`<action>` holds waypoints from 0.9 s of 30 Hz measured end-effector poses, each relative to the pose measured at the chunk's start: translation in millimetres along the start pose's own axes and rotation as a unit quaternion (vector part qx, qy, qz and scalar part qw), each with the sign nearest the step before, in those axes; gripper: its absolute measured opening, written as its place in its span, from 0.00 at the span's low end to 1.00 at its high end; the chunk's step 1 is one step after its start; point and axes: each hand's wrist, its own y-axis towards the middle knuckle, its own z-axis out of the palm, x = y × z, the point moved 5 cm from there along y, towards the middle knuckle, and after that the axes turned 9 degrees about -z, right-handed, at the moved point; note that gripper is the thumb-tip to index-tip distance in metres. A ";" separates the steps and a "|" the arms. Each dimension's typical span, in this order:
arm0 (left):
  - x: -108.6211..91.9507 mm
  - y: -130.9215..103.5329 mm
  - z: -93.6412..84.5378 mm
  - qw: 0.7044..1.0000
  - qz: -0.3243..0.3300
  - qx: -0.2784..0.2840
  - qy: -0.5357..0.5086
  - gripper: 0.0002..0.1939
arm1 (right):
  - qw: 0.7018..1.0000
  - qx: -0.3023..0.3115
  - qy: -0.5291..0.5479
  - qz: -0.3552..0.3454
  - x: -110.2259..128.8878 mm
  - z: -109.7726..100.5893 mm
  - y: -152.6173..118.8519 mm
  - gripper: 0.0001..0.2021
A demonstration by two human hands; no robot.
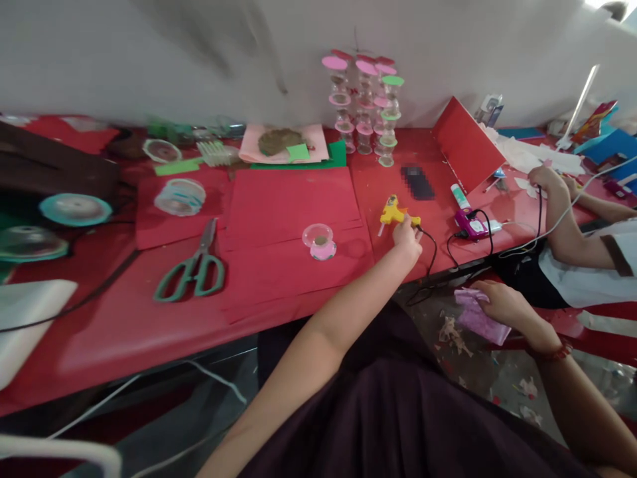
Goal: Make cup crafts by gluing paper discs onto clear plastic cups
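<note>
My left hand (408, 240) reaches to the table and has its fingers closed on the handle of a yellow glue gun (392, 211), whose black cord trails off the table edge. Beyond the table's front edge, my right hand (503, 304) pinches a folded pink cloth (480, 318). Left of the glue gun, a small clear cup piece with a pink rim (323, 248) sits on red sheets (279, 272). Green-handled scissors (192, 269) lie further left. Behind the glue gun is a dark phone (418, 182).
Stacked clear cups with pink and green discs (365, 99) stand by the wall. A purple power adapter (472, 224), a glue stick (460, 196) and a red folded board (468, 146) are at the right. Another person's hand (546, 178) is beyond them.
</note>
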 end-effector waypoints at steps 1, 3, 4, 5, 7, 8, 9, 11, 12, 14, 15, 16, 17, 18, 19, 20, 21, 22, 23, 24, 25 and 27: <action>2.6 1.7 4.4 1.000 -0.005 -0.005 -0.004 0.11 | 1.000 -0.001 -0.005 0.001 -0.5 -2.1 -2.7 0.20; 7.0 3.7 12.9 1.000 -0.017 -0.011 -0.008 0.11 | 1.000 -0.001 -0.015 0.004 -2.8 -6.9 -9.9 0.19; 8.8 3.8 16.6 1.000 -0.023 -0.009 -0.006 0.12 | 1.000 -0.004 -0.020 0.004 -4.6 -9.5 -14.1 0.19; 10.4 3.1 19.7 1.000 -0.030 -0.004 -0.002 0.12 | 1.000 -0.010 -0.024 0.004 -6.7 -12.2 -18.6 0.18; 13.5 -1.3 23.1 0.999 -0.048 0.012 0.016 0.13 | 0.999 -0.029 -0.033 0.006 -11.7 -18.5 -27.6 0.18; 15.1 -5.2 23.1 0.998 -0.059 0.021 0.029 0.14 | 0.999 -0.038 -0.037 0.011 -14.2 -22.0 -31.8 0.17; 16.7 -10.1 21.8 0.996 -0.070 0.031 0.042 0.14 | 0.998 -0.046 -0.039 0.016 -15.9 -26.2 -35.4 0.17; 19.7 -23.1 15.4 0.992 -0.088 0.048 0.070 0.13 | 0.996 -0.073 -0.038 0.025 -15.0 -39.0 -40.3 0.18; 21.0 -30.8 10.1 0.990 -0.095 0.057 0.082 0.12 | 0.995 -0.095 -0.034 0.021 -11.0 -48.3 -41.2 0.20; 23.3 -47.9 -5.7 0.987 -0.102 0.071 0.103 0.12 | 0.988 -0.152 -0.021 -0.003 4.3 -72.8 -39.1 0.21; 23.9 -56.9 -15.8 0.985 -0.101 0.081 0.114 0.12 | 0.984 -0.176 -0.012 -0.028 16.1 -86.9 -35.6 0.20; 23.7 -65.8 -27.8 0.984 -0.096 0.089 0.122 0.12 | 0.980 -0.193 -0.005 -0.047 28.8 -101.6 -30.3 0.19; 22.8 -74.9 -40.6 0.981 -0.088 0.104 0.136 0.13 | 0.977 -0.205 -0.001 -0.061 42.5 -117.0 -22.9 0.19; 19.7 -84.8 -51.3 0.973 -0.059 0.146 0.169 0.11 | 0.972 -0.222 0.004 -0.076 56.9 -133.5 -13.8 0.19; 14.9 -94.7 -63.4 0.965 -0.024 0.176 0.195 0.11 | 0.965 -0.242 0.010 -0.096 72.2 -150.6 -2.9 0.18; 8.0 -104.2 -76.6 0.958 0.012 0.188 0.215 0.12 | 0.958 -0.261 0.017 -0.119 87.5 -167.5 9.8 0.17; -0.7 -114.1 -88.3 0.948 0.052 0.200 0.241 0.12 | 0.949 -0.285 0.027 -0.136 101.7 -184.5 23.7 0.17; -12.1 -124.3 -97.9 0.938 0.098 0.209 0.260 0.11 | 0.941 -0.300 0.042 -0.154 115.4 -200.1 39.5 0.17; -24.6 -134.7 -104.0 0.924 0.135 0.227 0.276 0.09 | 0.928 -0.324 0.068 -0.171 128.2 -216.0 55.7 0.17; -40.7 -144.7 -107.4 0.912 0.178 0.237 0.283 0.07 | 0.917 -0.336 0.093 -0.197 142.0 -230.4 72.7 0.18; -59.4 -154.1 -107.4 0.899 0.221 0.245 0.287 0.06 | 0.902 -0.350 0.117 -0.225 156.6 -244.7 89.3 0.17; -106.8 -167.8 -100.1 0.881 0.303 0.239 0.272 0.07 | 0.874 -0.381 0.146 -0.264 189.4 -272.3 119.8 0.16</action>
